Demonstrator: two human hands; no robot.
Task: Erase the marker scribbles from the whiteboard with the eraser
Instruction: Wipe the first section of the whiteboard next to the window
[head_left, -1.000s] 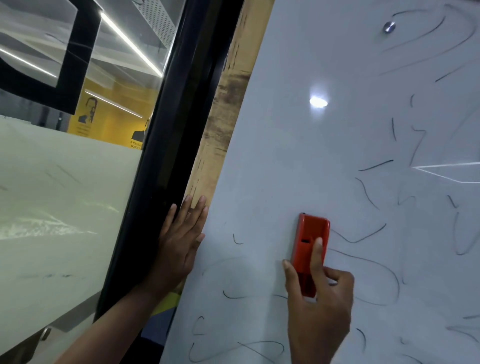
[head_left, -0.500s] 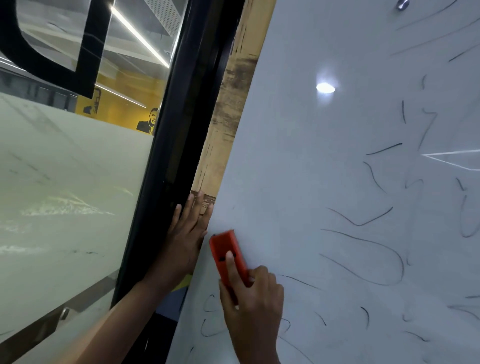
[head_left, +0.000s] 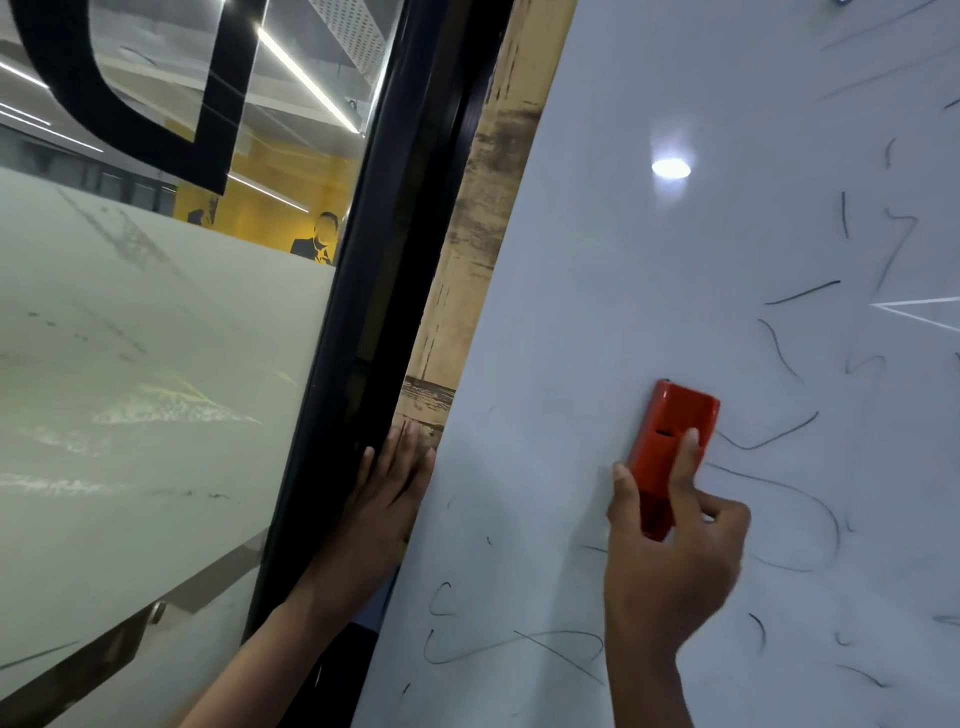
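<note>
A white whiteboard (head_left: 675, 291) fills the right side, tilted in view. Thin black marker scribbles (head_left: 779, 493) run across its right and lower parts; more scribbles (head_left: 498, 649) lie near the bottom left. My right hand (head_left: 670, 561) grips a red eraser (head_left: 670, 441) and holds it flat against the board, index finger along its back. The eraser sits just left of a long curved stroke. My left hand (head_left: 384, 493) rests flat with straight fingers on the wooden strip and dark frame beside the board's left edge.
A wooden strip (head_left: 483, 249) borders the board on the left, then a black door frame (head_left: 395, 249) and frosted glass (head_left: 145, 364). A ceiling light reflects as a bright spot (head_left: 670, 168) on the board.
My right hand swept the eraser left to the board's edge, then back right to mid-board. Scribbles near the left edge have thinned. The left hand stayed put.
</note>
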